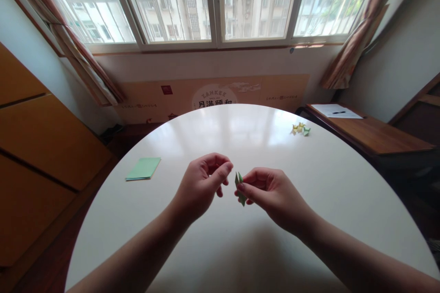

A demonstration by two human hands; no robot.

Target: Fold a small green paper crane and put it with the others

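Presently, head view: the right hand (277, 187) has its grip closed in a pinch, thumb against fingers, on the green paper (242, 198), a small folded piece with two points standing up and one end hanging below the fingers. The paper is above the middle of the counter (330, 178). The left hand (204, 183) is just beside it, not touching; its grip is loosely curled, partly open, with nothing seen in it.

Risks, as judged: the paper is small and thin, held by one hand only. Too hard a pinch could crush the folds or crease it off line; too slack a one could let the layers spread or the piece drop. The raised points look the likeliest to bend if the left fingertips catch them carelessly. Fold detail is too small to read.

Edges and room: the white top is bare around both hands, so a drop from here would probably land on it. The stack (143, 168) of paper sits well to the left, short of the curved rim; a wide left elbow sweep could push it. Three small figures (301, 128), yellow and green, stand near the far right rim, well apart from the right hand.
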